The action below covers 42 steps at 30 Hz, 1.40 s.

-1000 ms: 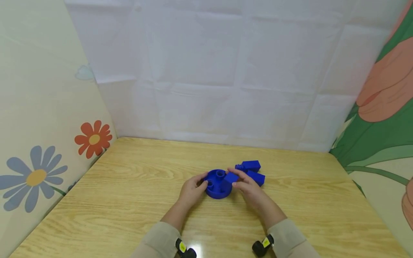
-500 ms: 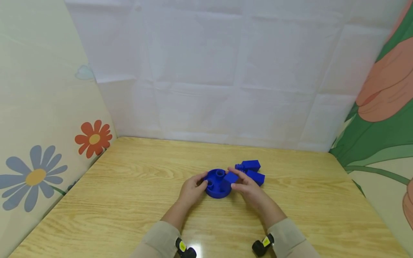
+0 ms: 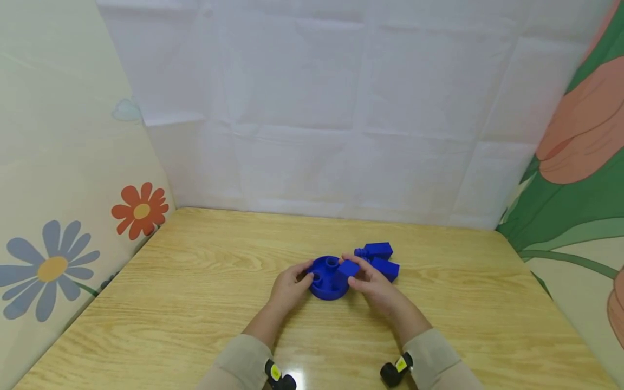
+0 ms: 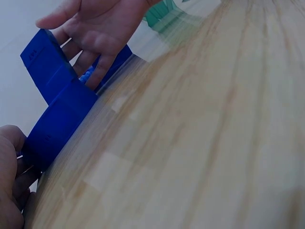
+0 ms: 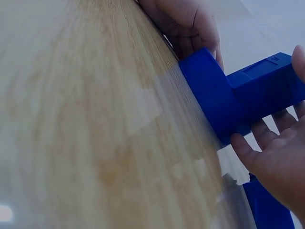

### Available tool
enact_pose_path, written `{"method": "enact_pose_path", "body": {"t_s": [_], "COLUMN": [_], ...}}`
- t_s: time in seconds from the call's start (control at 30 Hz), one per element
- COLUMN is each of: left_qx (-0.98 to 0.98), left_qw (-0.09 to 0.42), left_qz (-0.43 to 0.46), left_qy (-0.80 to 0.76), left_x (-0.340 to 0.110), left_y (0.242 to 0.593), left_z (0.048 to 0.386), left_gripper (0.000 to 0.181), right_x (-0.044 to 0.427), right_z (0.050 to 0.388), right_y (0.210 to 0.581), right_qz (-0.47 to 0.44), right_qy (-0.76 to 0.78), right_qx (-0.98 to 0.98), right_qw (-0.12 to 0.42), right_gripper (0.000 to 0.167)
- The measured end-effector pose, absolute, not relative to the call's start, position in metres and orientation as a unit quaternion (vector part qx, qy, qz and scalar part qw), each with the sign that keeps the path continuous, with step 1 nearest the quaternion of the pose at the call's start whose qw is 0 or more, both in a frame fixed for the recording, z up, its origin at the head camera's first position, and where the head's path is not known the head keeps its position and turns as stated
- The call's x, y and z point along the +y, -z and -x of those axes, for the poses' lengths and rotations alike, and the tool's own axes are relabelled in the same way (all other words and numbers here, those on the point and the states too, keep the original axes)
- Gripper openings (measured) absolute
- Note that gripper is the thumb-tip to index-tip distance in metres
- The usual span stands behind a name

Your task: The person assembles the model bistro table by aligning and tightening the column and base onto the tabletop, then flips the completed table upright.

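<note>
A round blue plastic base (image 3: 329,294) with raised rim and ring-shaped sockets lies on the wooden table. My left hand (image 3: 286,288) grips its left edge, thumb over the rim. On the base's right side stands a blue rectangular leg (image 3: 348,269), upright, its lower end hidden inside the rim. Thumb and fingers of my right hand (image 3: 374,286) hold this leg from the right. In the right wrist view the leg (image 5: 267,81) rises from the base (image 5: 205,90), and the little finger reaches down beside the rim.
Two more blue legs, a far one (image 3: 379,251) and a nearer one (image 3: 387,269), lie on the table just beyond my right hand. The far one shows a threaded end pointing left. A white cloth wall (image 3: 341,135) stands behind the wooden table (image 3: 219,254).
</note>
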State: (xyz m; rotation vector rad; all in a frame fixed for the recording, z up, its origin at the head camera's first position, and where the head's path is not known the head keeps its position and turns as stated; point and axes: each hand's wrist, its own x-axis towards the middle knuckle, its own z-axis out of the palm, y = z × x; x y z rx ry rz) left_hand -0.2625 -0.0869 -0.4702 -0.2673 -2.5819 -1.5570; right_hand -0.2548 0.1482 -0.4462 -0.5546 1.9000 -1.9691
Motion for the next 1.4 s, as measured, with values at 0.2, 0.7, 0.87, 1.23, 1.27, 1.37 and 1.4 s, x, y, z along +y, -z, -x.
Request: {"method": "enact_pose_path", "body": {"t_s": [0.2, 0.7, 0.87, 1.23, 1.27, 1.37, 1.4], "left_qx": [-0.849, -0.849, -0.837, -0.752, -0.748, -0.738, -0.736], "left_qw": [0.051, 0.046, 0.05, 0.104, 0.109, 0.109, 0.105], "left_qz": [0.089, 0.089, 0.085, 0.082, 0.087, 0.107, 0.114], "left_qy": [0.518, 0.519, 0.538, 0.646, 0.649, 0.657, 0.659], "left_x": [-0.086, -0.083, -0.083, -0.073, -0.07, -0.059, -0.056], "left_y": [0.472, 0.472, 0.473, 0.461, 0.459, 0.453, 0.452], "left_z": [0.263, 0.263, 0.263, 0.258, 0.257, 0.254, 0.253], "left_gripper": [0.038, 0.039, 0.038, 0.035, 0.035, 0.036, 0.036], "right_x": [0.148, 0.153, 0.165, 0.206, 0.209, 0.215, 0.216], "right_z": [0.255, 0.255, 0.251, 0.251, 0.252, 0.254, 0.255], "right_y": [0.448, 0.45, 0.442, 0.439, 0.44, 0.443, 0.445], "right_qz": [0.195, 0.191, 0.191, 0.047, 0.033, 0.014, 0.013], "right_qy": [0.697, 0.667, 0.644, 0.678, 0.667, 0.628, 0.621], "right_qx": [0.67, 0.707, 0.733, 0.729, 0.739, 0.773, 0.779], "right_qw": [0.164, 0.136, 0.107, -0.077, -0.086, -0.088, -0.081], "right_gripper": [0.066, 0.069, 0.067, 0.048, 0.047, 0.048, 0.05]}}
